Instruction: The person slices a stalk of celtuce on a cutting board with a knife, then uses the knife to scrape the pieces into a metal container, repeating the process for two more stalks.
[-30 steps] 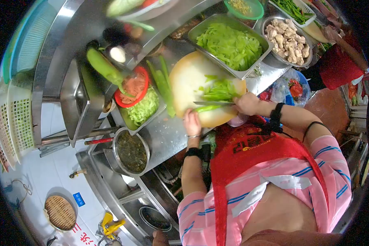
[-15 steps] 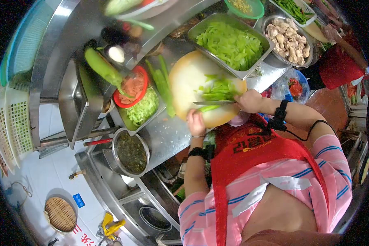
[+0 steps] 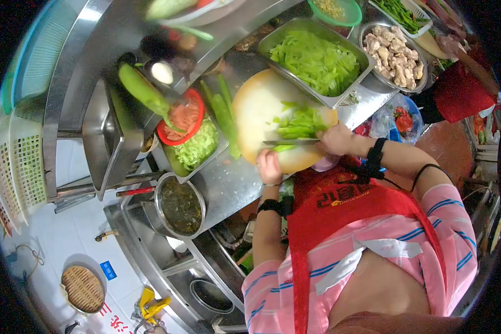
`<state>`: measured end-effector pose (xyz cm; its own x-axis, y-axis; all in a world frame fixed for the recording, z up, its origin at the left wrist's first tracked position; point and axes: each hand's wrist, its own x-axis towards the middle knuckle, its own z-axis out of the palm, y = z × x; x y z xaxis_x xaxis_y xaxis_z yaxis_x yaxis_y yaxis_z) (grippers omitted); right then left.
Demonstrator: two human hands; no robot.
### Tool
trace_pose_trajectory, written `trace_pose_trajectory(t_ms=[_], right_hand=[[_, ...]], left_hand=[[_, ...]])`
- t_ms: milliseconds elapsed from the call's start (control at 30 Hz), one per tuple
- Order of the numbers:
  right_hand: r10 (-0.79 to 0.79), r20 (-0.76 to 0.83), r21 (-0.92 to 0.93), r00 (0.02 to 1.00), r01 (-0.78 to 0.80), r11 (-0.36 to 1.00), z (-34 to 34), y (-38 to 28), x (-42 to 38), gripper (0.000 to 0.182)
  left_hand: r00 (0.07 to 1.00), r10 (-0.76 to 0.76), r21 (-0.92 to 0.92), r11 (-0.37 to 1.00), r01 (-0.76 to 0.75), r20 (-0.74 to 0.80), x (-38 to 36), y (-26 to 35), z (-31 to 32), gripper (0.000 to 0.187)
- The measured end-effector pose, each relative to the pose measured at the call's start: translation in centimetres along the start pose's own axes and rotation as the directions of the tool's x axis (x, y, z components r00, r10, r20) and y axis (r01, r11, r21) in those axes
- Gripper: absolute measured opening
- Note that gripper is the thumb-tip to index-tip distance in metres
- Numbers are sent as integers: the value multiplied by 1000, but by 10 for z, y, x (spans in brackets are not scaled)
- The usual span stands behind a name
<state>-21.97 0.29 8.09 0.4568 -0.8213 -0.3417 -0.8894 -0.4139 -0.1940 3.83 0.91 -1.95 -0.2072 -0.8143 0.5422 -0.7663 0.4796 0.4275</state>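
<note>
My right hand (image 3: 337, 139) is closed round the handle of a kitchen knife (image 3: 289, 142), its blade lying across a round pale cutting board (image 3: 253, 106). Against the blade's near side is a piece of green pepper (image 3: 285, 148). My left hand (image 3: 269, 166) grips the end of that piece with bent fingers at the board's near edge. Sliced green pepper (image 3: 299, 122) is heaped just beyond the blade. Whole long green peppers (image 3: 224, 114) lie left of the board.
A metal tray (image 3: 331, 101) of green slices overlaps the board's far edge. Beside it stands a bowl of meat pieces (image 3: 392, 55). To the left, a red bowl (image 3: 197, 133) sits on a tray of shredded greens (image 3: 192, 147). A pot (image 3: 179, 206) stands nearer; another person (image 3: 465, 92) is at right.
The whole view has shifted slightly. Both hands stay at the board, and the knife blade has tilted a little over the same piece of green pepper.
</note>
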Motion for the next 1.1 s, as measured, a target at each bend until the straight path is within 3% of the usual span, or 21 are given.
trace_pose_trajectory(t_ms=[267, 367, 567, 633, 733, 833, 1100], right_hand=[[28, -14, 35, 1000, -28, 999, 8, -7, 5, 23], [-2, 65, 5, 998, 2, 1000, -8, -7, -2, 22], [-4, -15, 11, 1000, 4, 1000, 12, -8, 5, 23], [-38, -115, 39, 993, 42, 998, 15, -4, 6, 32], [-44, -120, 30, 992, 48, 998, 6, -3, -1, 34], [-17, 8, 51, 1000, 17, 999, 8, -12, 4, 27], [-14, 42, 53, 999, 12, 999, -9, -16, 1, 26]], left_hand=[[1000, -28, -32, 999, 28, 8, 1, -2, 2, 13], [1000, -13, -59, 998, 12, -15, -2, -2, 3, 13], [998, 21, -35, 999, -23, -53, 0, -3, 3, 13], [998, 34, -48, 998, -37, -49, -2, -3, 3, 13], [998, 35, -59, 998, -38, -57, -2, -2, 4, 13], [998, 23, -51, 998, -26, -59, -2, -1, 5, 13], [997, 28, -45, 998, -32, -74, -3, -2, 7, 12]])
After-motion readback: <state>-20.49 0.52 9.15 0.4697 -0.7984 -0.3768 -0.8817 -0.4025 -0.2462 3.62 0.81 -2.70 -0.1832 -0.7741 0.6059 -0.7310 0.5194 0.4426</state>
